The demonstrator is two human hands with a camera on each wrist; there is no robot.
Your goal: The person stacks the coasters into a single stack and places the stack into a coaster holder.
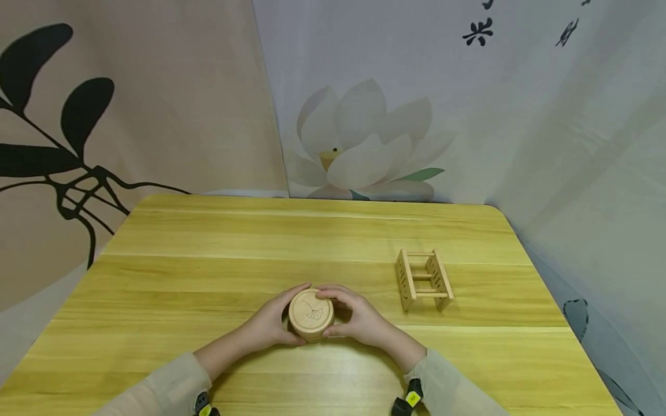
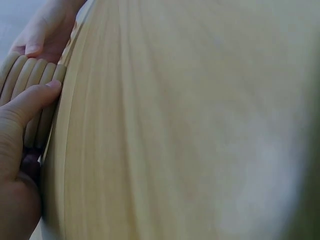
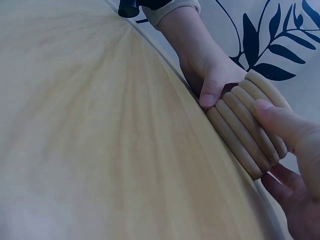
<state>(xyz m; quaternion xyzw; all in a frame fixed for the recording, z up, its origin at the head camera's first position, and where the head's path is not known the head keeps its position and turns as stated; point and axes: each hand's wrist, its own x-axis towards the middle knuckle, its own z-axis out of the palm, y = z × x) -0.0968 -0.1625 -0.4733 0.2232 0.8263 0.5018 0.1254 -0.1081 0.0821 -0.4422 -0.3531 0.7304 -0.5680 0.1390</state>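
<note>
A stack of several round wooden coasters [image 1: 311, 312] stands on the table near its front middle, the top one engraved with a ginkgo leaf. My left hand [image 1: 272, 323] grips the stack from the left, fingers round the far side and thumb at the near side. From the right, my right hand [image 1: 359, 316] holds it too, its thumb near the front and fingers at the upper rim. In the right wrist view the rounded edges of the coasters [image 3: 242, 122] show, the right thumb pressing higher than the left. The left wrist view shows the coasters [image 2: 31, 72] between both hands.
A small wooden rack [image 1: 405, 281] with slotted sides and crossbars stands to the right of the hands. The wooden table [image 1: 208, 242] has rounded back corners. Printed cloth [image 1: 364, 46] hangs behind it and along the sides.
</note>
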